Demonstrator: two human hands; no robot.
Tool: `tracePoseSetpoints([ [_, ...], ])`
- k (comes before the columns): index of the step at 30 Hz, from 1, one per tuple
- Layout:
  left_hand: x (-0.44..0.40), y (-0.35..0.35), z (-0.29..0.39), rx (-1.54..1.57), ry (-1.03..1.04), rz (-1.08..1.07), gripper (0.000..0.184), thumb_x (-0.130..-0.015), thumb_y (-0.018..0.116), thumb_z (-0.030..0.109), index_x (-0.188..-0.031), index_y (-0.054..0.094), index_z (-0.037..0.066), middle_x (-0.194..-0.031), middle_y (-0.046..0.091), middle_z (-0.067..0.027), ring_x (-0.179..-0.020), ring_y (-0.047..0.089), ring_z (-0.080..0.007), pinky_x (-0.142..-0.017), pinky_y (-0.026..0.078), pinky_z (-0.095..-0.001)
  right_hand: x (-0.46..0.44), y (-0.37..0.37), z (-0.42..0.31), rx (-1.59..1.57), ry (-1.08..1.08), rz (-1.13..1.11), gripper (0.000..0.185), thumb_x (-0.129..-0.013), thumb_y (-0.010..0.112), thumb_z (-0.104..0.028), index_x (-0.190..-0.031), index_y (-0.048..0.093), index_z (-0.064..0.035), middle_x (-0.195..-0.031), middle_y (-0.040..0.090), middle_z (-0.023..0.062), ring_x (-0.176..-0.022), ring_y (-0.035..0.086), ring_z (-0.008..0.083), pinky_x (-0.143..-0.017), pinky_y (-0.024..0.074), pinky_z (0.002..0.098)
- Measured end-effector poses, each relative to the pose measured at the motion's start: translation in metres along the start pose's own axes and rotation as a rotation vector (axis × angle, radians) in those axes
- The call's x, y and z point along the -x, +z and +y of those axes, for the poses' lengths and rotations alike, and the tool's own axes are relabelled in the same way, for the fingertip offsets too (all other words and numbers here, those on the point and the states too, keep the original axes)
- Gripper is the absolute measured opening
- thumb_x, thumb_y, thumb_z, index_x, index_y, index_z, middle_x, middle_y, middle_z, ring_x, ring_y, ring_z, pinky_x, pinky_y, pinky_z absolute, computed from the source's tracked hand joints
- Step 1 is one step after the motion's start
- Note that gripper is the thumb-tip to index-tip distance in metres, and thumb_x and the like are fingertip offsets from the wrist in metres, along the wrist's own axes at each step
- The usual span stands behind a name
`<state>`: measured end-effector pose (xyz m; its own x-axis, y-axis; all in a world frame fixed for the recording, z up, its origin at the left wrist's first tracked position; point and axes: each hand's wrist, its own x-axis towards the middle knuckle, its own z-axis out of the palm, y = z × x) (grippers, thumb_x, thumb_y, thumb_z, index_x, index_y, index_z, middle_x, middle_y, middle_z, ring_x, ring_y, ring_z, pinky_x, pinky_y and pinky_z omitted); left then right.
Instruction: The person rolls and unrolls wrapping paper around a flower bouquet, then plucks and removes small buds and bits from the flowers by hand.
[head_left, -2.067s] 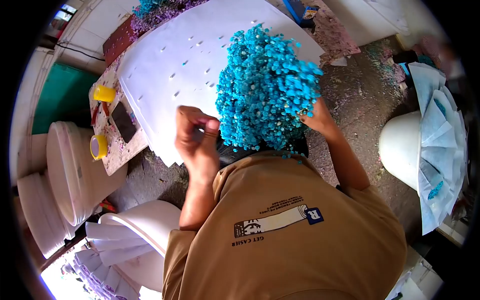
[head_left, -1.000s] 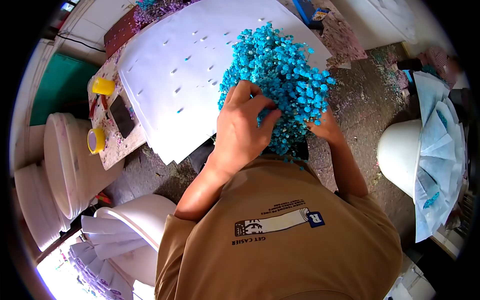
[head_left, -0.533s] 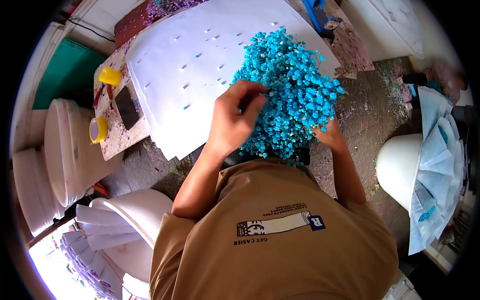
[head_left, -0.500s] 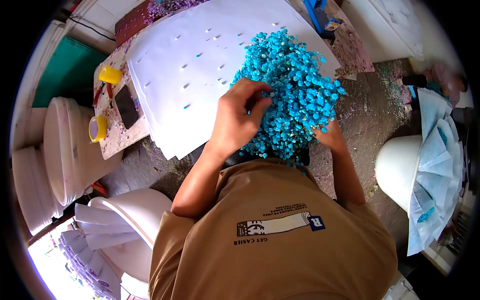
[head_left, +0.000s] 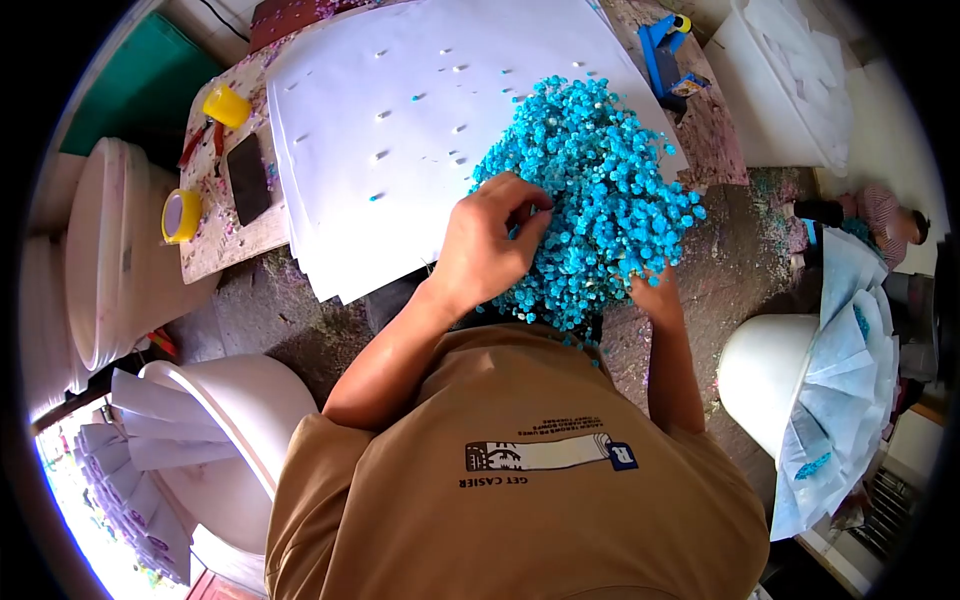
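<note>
A full bunch of blue-dyed baby's breath [head_left: 600, 190] stands in front of my chest, over the near edge of the white paper sheets [head_left: 350, 240]. My right hand [head_left: 655, 292] grips it low on the right; the blossoms cover most of those fingers and the stems. At the bunch's left side, my left hand [head_left: 495, 240] is closed in a pinch, thumb against fingertips, touching the outer blossoms. Whatever lies in that pinch is too small to make out. Small white and blue bits are scattered on the paper.
On the table's left lie a dark phone [head_left: 249, 180], yellow tape rolls [head_left: 182, 216] and red-handled pliers [head_left: 193, 145]. A blue tape dispenser [head_left: 662, 60] stands far right. White tubs [head_left: 765, 370] with wrapped bundles flank me. Another person [head_left: 885, 220] is at far right.
The whole view has shifted with my head. My left hand still pinches at the bunch's left side, and my right hand keeps its hold below.
</note>
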<state>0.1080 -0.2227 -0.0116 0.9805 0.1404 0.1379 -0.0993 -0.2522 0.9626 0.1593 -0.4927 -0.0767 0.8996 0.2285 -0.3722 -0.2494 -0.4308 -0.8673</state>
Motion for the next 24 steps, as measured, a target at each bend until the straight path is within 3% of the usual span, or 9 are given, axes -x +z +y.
tracePoseSetpoints([
  [3, -0.003, 0.009, -0.003, -0.287, 0.201, 0.107, 0.012, -0.082, 0.071, -0.002, -0.093, 0.068, 0.003, -0.089, 0.060, -0.0107, -0.069, 0.061, -0.0261, -0.064, 0.051, -0.0352, -0.002, -0.003, 0.011, -0.105, -0.093, -0.016, 0.045, -0.081, 0.074, -0.003, -0.123, 0.058, -0.0019, -0.118, 0.065, 0.0086, -0.104, 0.064, 0.0193, -0.089, 0.0529, 0.0373],
  [7, -0.008, 0.013, -0.009, -0.391, 0.311, 0.143, 0.011, -0.083, 0.070, -0.004, -0.092, 0.065, 0.002, -0.083, 0.059, -0.0090, -0.069, 0.061, -0.0224, -0.063, 0.050, -0.0347, -0.015, -0.011, 0.039, -0.031, -0.374, -0.041, 0.045, -0.083, 0.073, -0.007, -0.125, 0.057, -0.0025, -0.119, 0.064, 0.0097, -0.104, 0.063, 0.0216, -0.089, 0.0524, 0.0380],
  [10, -0.011, 0.007, -0.016, -0.038, 0.228, 0.186, 0.003, -0.091, 0.066, 0.005, -0.093, 0.063, 0.003, -0.075, 0.055, -0.0045, -0.065, 0.054, -0.0142, -0.056, 0.044, -0.0295, -0.025, -0.015, 0.056, -0.022, -0.505, -0.059, 0.045, -0.084, 0.071, -0.008, -0.127, 0.056, -0.0024, -0.118, 0.064, 0.0102, -0.105, 0.063, 0.0225, -0.089, 0.0524, 0.0383],
  [12, -0.013, -0.010, -0.012, 0.614, -0.344, 0.048, 0.011, -0.099, 0.059, 0.016, -0.096, 0.062, 0.005, -0.072, 0.051, 0.0008, -0.061, 0.044, -0.0074, -0.052, 0.034, -0.0237, -0.028, -0.020, 0.057, 0.184, -0.676, -0.059, 0.045, -0.085, 0.070, -0.007, -0.127, 0.056, -0.0026, -0.118, 0.064, 0.0101, -0.104, 0.063, 0.0221, -0.088, 0.0528, 0.0382],
  [14, -0.014, -0.013, -0.009, 0.674, -0.361, 0.031, 0.020, -0.102, 0.055, 0.024, -0.098, 0.063, 0.006, -0.073, 0.050, 0.0029, -0.059, 0.037, -0.0051, -0.050, 0.026, -0.0218, -0.029, -0.019, 0.057, 0.391, -0.815, -0.060, 0.045, -0.085, 0.070, -0.007, -0.127, 0.056, -0.0028, -0.117, 0.065, 0.0099, -0.104, 0.064, 0.0217, -0.088, 0.0532, 0.0380],
  [17, -0.021, -0.006, -0.015, 0.248, -0.078, 0.016, 0.014, -0.095, 0.063, 0.015, -0.101, 0.065, 0.002, -0.078, 0.058, 0.0015, -0.069, 0.048, -0.0066, -0.061, 0.040, -0.0234, -0.028, -0.016, 0.063, 0.086, -0.554, -0.058, 0.043, -0.085, 0.069, -0.008, -0.126, 0.057, -0.0031, -0.116, 0.066, 0.0092, -0.102, 0.065, 0.0207, -0.086, 0.0540, 0.0379],
  [20, -0.024, -0.003, -0.013, 0.071, -0.057, -0.042, 0.014, -0.092, 0.066, 0.010, -0.102, 0.066, 0.001, -0.081, 0.062, 0.0008, -0.074, 0.051, -0.0071, -0.067, 0.043, -0.0246, -0.025, -0.020, 0.052, 0.366, -0.692, -0.014, 0.042, -0.085, 0.070, -0.009, -0.125, 0.058, -0.0036, -0.115, 0.066, 0.0087, -0.099, 0.065, 0.0193, -0.082, 0.0546, 0.0370],
  [22, -0.026, -0.001, -0.015, 0.048, -0.044, -0.048, 0.012, -0.090, 0.067, 0.008, -0.100, 0.065, 0.002, -0.081, 0.061, 0.0002, -0.074, 0.051, -0.0071, -0.067, 0.043, -0.0249, -0.017, -0.019, 0.043, 0.157, -0.568, -0.060, 0.042, -0.084, 0.070, -0.011, -0.124, 0.059, -0.0039, -0.113, 0.067, 0.0082, -0.097, 0.065, 0.0181, -0.080, 0.0546, 0.0361],
  [24, -0.027, 0.000, -0.022, 0.305, -0.054, -0.034, 0.011, -0.093, 0.065, 0.013, -0.096, 0.065, 0.003, -0.078, 0.059, 0.0001, -0.069, 0.047, -0.0072, -0.061, 0.039, -0.0239, -0.019, -0.018, 0.055, 0.013, -0.461, -0.064, 0.040, -0.085, 0.070, -0.012, -0.123, 0.059, -0.0041, -0.112, 0.067, 0.0080, -0.096, 0.065, 0.0179, -0.078, 0.0544, 0.0355],
])
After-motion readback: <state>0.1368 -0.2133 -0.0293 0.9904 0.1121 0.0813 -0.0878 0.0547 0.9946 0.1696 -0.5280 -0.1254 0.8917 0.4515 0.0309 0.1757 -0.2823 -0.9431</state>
